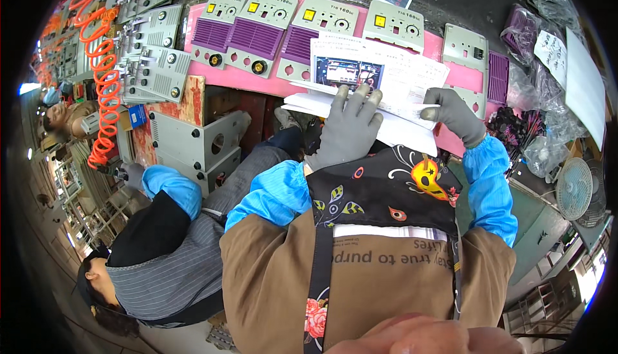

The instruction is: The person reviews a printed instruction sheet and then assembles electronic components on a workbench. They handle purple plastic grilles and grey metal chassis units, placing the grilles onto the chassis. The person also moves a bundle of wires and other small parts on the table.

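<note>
Right grip (458, 117), apparently on papers (409, 64), part-hidden

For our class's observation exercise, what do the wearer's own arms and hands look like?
The left hand and right hand wear grey gloves with paler fingertips. Bright blue sleeve covers, bunched near the wrists, meet brown upper sleeves.

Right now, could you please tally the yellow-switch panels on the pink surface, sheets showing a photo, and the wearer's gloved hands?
Yellow-switch panels: 4
Photo sheet: 1
Gloved hands (left hand, right hand): 2
Total: 7
</note>
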{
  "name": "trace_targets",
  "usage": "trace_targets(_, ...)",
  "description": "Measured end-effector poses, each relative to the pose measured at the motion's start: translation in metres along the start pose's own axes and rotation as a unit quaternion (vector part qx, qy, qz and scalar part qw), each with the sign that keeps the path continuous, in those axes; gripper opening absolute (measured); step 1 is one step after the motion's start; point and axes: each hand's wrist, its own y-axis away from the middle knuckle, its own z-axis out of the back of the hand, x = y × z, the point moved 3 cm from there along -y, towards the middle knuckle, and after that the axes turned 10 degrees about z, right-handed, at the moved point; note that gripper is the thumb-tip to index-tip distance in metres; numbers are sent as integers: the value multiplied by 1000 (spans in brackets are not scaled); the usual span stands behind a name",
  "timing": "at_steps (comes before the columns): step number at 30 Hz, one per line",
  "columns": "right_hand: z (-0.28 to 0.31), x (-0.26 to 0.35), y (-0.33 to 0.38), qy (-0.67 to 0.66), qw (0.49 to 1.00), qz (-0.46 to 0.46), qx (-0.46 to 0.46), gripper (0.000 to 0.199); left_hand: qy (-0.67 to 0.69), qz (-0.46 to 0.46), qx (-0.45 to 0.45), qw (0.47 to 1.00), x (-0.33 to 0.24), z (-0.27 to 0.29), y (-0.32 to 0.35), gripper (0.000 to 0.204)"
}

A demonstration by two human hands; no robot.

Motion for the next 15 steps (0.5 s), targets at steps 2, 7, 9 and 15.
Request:
trace_targets(2, 2, -7, 0, -3, 1000, 3, 6, 22, -1, -3, -3, 1000, 0, -2, 0, 23)
trace_targets(7, 3, -16, 2, -84, 996, -16, 4, 30, 6, -9, 0, 1000, 1, -4, 2, 23)
trace_targets(9, 3, -14, 3, -92, 995, -26, 0, 34, 16, -8, -3, 1000, 1, -5, 3, 23)
trace_targets(15, 3, -19, 8, -113, 993, -36, -1, 34, 15, -36, -6, 999, 1, -10, 4, 24)
